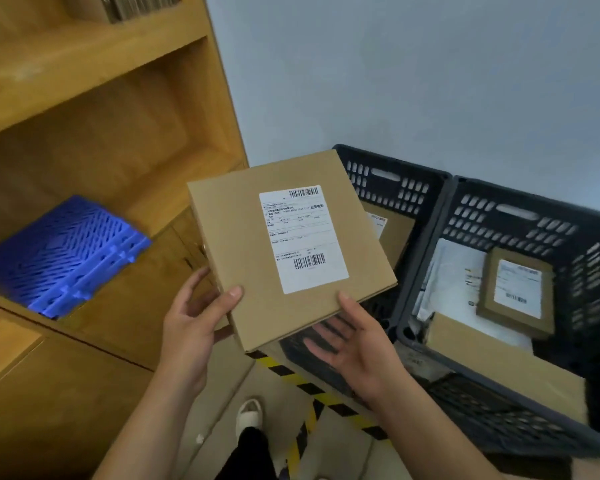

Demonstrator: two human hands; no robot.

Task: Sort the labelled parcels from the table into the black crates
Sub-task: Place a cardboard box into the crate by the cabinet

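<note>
I hold a flat brown cardboard parcel point(243, 244) with a white barcode label, face up, over the near edge of the left black crate point(395, 178). My left hand point(194, 317) grips its near left corner, thumb on top. My right hand point(354, 337) supports the near right corner, thumb on the top edge and fingers spread underneath. The left crate holds one brown labelled parcel point(397, 233), mostly hidden by the held one. The right black crate point(520, 216) holds a small labelled box point(516, 292), white mailers point(454, 271) and a larger brown box point(499, 362).
A wooden shelf unit point(94, 140) stands at the left, with a folded blue plastic crate point(63, 254) on its lower shelf. Yellow-and-black hazard tape point(312, 389) runs across the floor by the crates. My shoe point(249, 415) is below the parcel. A grey wall rises behind the crates.
</note>
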